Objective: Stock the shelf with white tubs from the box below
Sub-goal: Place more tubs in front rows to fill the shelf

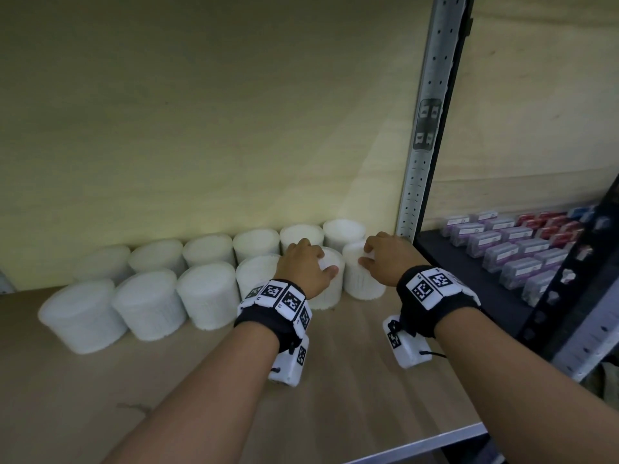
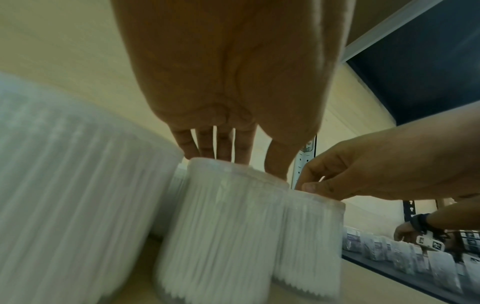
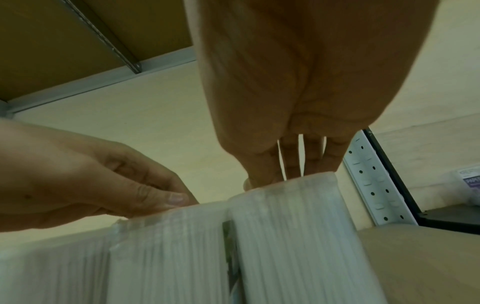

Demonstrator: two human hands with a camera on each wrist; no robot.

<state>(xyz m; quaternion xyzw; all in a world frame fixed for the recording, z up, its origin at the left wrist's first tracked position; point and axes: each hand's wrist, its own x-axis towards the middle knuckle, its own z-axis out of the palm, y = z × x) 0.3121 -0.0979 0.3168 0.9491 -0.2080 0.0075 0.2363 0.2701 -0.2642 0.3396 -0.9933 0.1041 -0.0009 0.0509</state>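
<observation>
Two rows of white tubs (image 1: 204,296) stand on the wooden shelf (image 1: 351,380), against its back panel. My left hand (image 1: 316,257) grips the top of a front-row tub (image 1: 330,289), fingers over the far rim and thumb on the near side. In the left wrist view, the left hand (image 2: 246,164) caps that tub (image 2: 221,226). My right hand (image 1: 370,252) grips the top of the rightmost front tub (image 1: 363,279) the same way. The right wrist view has the right hand (image 3: 285,174) on its tub (image 3: 293,236). Both tubs stand on the shelf, side by side.
A grey perforated upright (image 1: 422,145) rises just right of the tubs. Beyond it, a dark neighbouring shelf (image 1: 462,262) holds rows of purple and red packs (image 1: 509,246). Bare wood stretches from the tubs to the shelf's metal front edge (image 1: 418,443).
</observation>
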